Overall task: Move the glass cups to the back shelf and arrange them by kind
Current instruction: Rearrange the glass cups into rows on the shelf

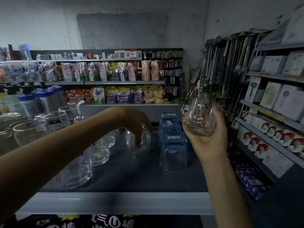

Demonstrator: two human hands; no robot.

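Over the shelf, right grip tight round near-upright glass cup, left grip round inverted cup.

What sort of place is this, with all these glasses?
Probably a small shop or supermarket: bagged detergents lined up on price-tagged shelves, boxed appliances stacked on the right, and glass cups set out in rows.

A clear glass cup lies tilted in the grip of the right hand. Between the hands, upturned blue-tinted tumblers stand in a row. An upturned clear tumbler sits under the drooping left hand.
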